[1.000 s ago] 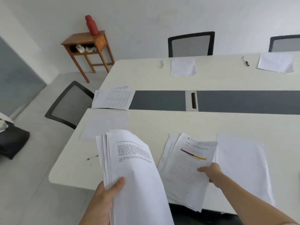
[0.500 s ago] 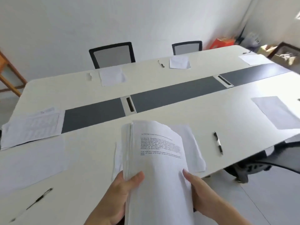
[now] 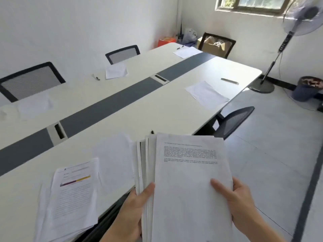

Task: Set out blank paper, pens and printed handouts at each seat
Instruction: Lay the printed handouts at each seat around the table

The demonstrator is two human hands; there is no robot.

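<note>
Gripping the stack of printed handouts [image 3: 188, 189] from both sides: left hand [image 3: 129, 212] curled round the left edge with the thumb on top, right hand [image 3: 239, 203] clasping the right edge, thumb lying on the top page. Held in the air over the near edge of the table [image 3: 139, 109], long axis pointing away from the body. Ahead and to the right, a blank sheet [image 3: 207, 94] with what seems a grey pen [image 3: 229, 81] just beyond it, no handout there yet; probably the next seat, nearer to the right hand. On the top page one small block of print, too fine to read; no brand visible.
</note>
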